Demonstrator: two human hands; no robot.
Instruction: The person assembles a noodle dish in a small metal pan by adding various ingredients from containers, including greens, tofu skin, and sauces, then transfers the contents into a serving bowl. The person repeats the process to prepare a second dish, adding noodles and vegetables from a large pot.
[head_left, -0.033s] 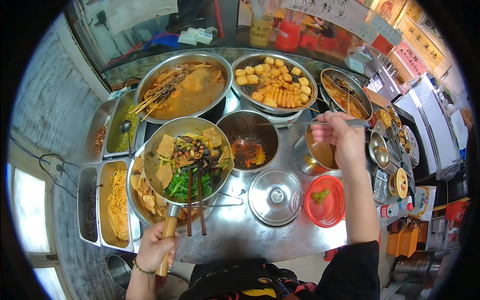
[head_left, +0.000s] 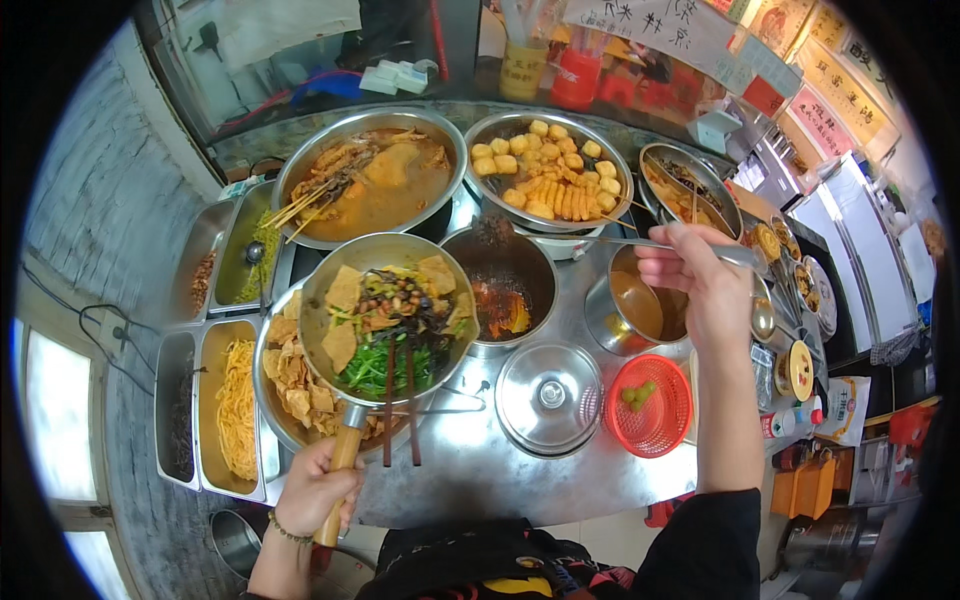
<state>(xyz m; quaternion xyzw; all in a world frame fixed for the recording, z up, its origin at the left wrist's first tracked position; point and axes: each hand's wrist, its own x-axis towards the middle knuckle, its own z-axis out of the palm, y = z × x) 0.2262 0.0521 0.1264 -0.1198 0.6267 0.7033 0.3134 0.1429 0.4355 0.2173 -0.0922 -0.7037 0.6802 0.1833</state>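
Observation:
My left hand [head_left: 318, 490] is closed round the wooden handle of a metal saucepan [head_left: 370, 250]. Inside the pan lie chopped greens [head_left: 375, 365], crisp yellowish pieces, peanuts and dark strips. A pair of dark chopsticks [head_left: 390, 410] rests in it, sticking out over the near rim. My right hand [head_left: 695, 270] grips the long metal handle of a ladle [head_left: 640, 241]. The ladle's reddish-dark bowl end is above the far part of a deep steel pot [head_left: 543, 265], which holds dark red, oily sauce. What the ladle carries is unclear.
Beneath the saucepan is a bowl of crisp pieces [head_left: 290, 390]. Food trays [head_left: 240, 400] line the left. Behind are basins of broth [head_left: 385, 225] and fried tofu [head_left: 555, 160]. A pot of brown liquid [head_left: 635, 300], a lid [head_left: 550, 395] and a red basket [head_left: 650, 405] lie right.
The saucepan and chopsticks have shifted slightly to the right. The ladle's bowl end has come up higher over the sauce pot, and my right hand has moved a little to the right.

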